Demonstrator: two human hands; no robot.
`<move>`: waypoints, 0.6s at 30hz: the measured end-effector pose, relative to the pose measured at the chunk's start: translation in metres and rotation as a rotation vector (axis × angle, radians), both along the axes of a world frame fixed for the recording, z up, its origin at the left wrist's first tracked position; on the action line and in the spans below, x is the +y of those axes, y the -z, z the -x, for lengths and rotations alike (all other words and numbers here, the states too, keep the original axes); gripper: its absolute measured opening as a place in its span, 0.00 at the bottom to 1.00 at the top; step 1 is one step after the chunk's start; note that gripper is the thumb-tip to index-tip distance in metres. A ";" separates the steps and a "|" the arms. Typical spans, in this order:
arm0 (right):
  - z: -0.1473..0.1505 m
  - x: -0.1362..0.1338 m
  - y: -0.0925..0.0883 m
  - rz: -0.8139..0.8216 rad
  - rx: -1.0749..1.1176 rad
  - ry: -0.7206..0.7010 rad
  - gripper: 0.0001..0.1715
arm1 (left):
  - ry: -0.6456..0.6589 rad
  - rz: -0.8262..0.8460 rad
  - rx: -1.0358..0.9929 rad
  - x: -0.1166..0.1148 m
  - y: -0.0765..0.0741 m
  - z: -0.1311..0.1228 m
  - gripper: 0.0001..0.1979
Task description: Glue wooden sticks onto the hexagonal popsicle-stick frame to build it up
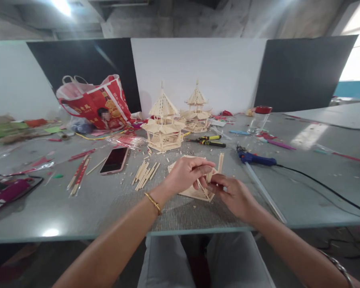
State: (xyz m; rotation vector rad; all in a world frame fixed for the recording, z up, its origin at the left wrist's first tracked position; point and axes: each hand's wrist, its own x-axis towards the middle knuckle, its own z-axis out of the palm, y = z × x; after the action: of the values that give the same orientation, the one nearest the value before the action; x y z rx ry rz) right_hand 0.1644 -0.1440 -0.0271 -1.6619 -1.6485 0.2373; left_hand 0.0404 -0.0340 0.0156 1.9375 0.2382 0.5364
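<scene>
A flat hexagonal base of pale wooden sticks (pixel 195 193) lies on the table before me, partly covered by my hands. My left hand (pixel 189 174) reaches over it, its fingers closed around a short upright wooden stick (pixel 209 175). From the right, my right hand (pixel 230 193) pinches at the lower part of the same stick, close to the base's edge; the fingertips partly hide the contact. Just behind that hand a pair of sticks (pixel 221 162) stands upright. Loose cut sticks (pixel 145 175) lie left of the base.
Two stick pagodas (pixel 165 132) (pixel 197 110) stand behind the base. Pliers (pixel 208 141) and a blue glue gun (pixel 258 159) with its cord lie right, beside a clear glue stick (pixel 265 192). A phone (pixel 114 161), a red bag (pixel 97 104) and a lidded jar (pixel 259 120) are also on the table (pixel 108 212).
</scene>
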 end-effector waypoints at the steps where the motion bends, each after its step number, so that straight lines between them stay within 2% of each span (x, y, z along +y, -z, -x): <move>1: 0.000 0.001 0.001 -0.014 0.002 -0.004 0.11 | 0.003 0.009 -0.008 0.000 0.000 0.000 0.13; 10: -0.001 0.003 0.000 -0.026 0.067 -0.055 0.13 | 0.112 0.164 -0.049 0.004 0.003 -0.004 0.15; 18: -0.003 0.002 0.002 -0.042 0.091 -0.090 0.12 | 0.100 0.223 -0.020 0.002 0.005 -0.007 0.18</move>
State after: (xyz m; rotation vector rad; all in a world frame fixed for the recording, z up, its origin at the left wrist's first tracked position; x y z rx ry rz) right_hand 0.1677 -0.1421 -0.0293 -1.5253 -1.6504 0.3160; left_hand 0.0472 -0.0325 0.0101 1.7174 0.1794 0.4431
